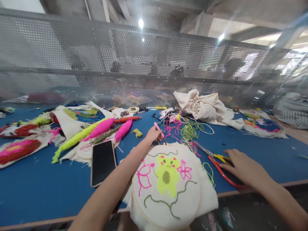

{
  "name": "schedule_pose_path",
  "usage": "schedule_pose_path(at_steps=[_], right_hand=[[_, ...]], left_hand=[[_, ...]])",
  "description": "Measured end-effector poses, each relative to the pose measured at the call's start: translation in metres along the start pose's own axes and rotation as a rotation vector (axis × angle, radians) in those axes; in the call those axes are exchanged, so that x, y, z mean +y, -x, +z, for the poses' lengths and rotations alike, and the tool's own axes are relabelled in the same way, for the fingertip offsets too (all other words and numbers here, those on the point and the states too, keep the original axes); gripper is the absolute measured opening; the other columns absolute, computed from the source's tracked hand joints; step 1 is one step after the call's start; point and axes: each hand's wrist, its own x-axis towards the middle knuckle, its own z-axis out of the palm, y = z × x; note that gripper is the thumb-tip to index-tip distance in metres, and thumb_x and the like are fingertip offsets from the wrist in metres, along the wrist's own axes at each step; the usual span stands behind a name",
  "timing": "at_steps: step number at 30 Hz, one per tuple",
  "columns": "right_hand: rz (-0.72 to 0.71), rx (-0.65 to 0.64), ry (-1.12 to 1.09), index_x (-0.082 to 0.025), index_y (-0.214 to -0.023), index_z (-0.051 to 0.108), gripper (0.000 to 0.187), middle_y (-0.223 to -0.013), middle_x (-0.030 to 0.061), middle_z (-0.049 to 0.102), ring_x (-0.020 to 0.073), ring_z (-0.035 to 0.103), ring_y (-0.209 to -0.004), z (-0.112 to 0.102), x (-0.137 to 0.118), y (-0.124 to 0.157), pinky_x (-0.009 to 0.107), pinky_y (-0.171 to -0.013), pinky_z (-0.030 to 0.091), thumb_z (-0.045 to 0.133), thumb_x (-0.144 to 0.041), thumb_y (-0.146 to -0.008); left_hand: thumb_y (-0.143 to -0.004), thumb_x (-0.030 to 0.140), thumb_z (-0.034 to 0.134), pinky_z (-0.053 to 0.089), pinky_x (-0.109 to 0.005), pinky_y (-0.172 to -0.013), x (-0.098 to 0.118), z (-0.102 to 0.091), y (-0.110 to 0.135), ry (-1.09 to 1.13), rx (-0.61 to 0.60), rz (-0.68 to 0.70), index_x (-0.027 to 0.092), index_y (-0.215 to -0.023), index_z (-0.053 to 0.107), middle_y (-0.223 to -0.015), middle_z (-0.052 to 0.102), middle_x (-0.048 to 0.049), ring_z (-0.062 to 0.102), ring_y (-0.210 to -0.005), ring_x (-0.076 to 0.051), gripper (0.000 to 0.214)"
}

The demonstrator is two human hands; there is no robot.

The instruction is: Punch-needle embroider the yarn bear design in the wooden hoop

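Note:
A white cloth (170,205) stretched in a round embroidery hoop leans at the table's front edge. It carries a stitched yellow-green bear (167,175), pink flower outlines and dark green vine lines. At the hoop's far edge, my left hand (153,134) is closed around a pink punch needle (157,127). My right hand (238,163) lies over the handles of a pair of scissors (218,165), fingers and thumb around the yellow loop; the red loop sticks out towards the table edge. The scissor blades point at tangled pink (172,126) and green yarn (191,131).
A phone (104,163) lies left of the hoop. Behind it are pink yarn bundles (123,131), a yellow yarn bundle (78,138) and embroidered cloths (19,150). Crumpled white cloth (204,107) sits at the back, before a perforated metal screen (144,57). Another embroidered piece (263,123) lies right.

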Motion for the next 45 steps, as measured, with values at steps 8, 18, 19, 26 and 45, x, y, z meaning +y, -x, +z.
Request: schedule_pose_path(at_steps=[8,18,19,26,45], right_hand=[[-0.162,-0.013,-0.119,-0.017,-0.103,0.058,0.034,-0.103,0.0110,0.060,0.0258,0.059,-0.092,-0.022,-0.086,-0.036,0.031,-0.066,0.043,0.048,-0.042,-0.082],[-0.481,0.038,-0.790,-0.015,-0.084,0.067,0.026,-0.070,0.0019,0.064,0.0122,0.050,-0.060,-0.022,-0.160,-0.126,0.024,-0.056,0.035,0.053,-0.036,-0.078],[-0.496,0.039,-0.800,-0.015,-0.083,0.067,0.022,-0.070,0.0012,0.064,0.0115,0.049,-0.059,-0.021,-0.163,-0.127,0.023,-0.056,0.035,0.053,-0.032,-0.077],[-0.472,0.100,-0.897,-0.016,-0.073,0.059,0.024,-0.060,-0.0023,0.053,0.0107,0.043,-0.055,-0.013,-0.152,-0.117,0.023,-0.054,0.031,0.055,-0.039,-0.077],[-0.158,-0.431,-1.813,-0.018,-0.082,0.051,0.024,-0.061,-0.0040,0.051,0.0070,0.046,-0.052,0.029,-0.188,-0.078,0.020,-0.050,0.036,0.064,-0.038,-0.076]], left_hand=[[-0.084,0.028,0.052,0.032,-0.017,-0.037,0.008,0.002,0.008,0.042,0.015,0.205,0.019,-0.085,0.040,-0.066,0.065,-0.0006,0.057,-0.045,-0.010,0.015],[-0.079,0.032,0.055,0.035,-0.020,-0.048,0.031,0.008,0.034,-0.093,0.028,0.449,0.019,-0.088,0.048,-0.053,0.057,0.0046,0.054,-0.049,-0.013,0.017],[-0.079,0.034,0.055,0.034,-0.020,-0.048,0.033,0.006,0.036,-0.164,0.035,0.478,0.019,-0.090,0.049,-0.053,0.057,0.0040,0.054,-0.050,-0.014,0.019],[-0.076,0.040,0.057,0.032,-0.024,-0.052,0.038,-0.052,0.072,-0.761,0.113,0.429,0.017,-0.104,0.051,-0.063,0.061,-0.0024,0.056,-0.057,-0.019,0.037],[-0.060,0.041,0.071,0.026,-0.020,-0.050,-0.013,-0.091,0.126,-0.352,-0.465,-0.129,0.018,-0.076,0.046,-0.065,0.041,0.0063,0.037,-0.057,-0.009,0.038]])
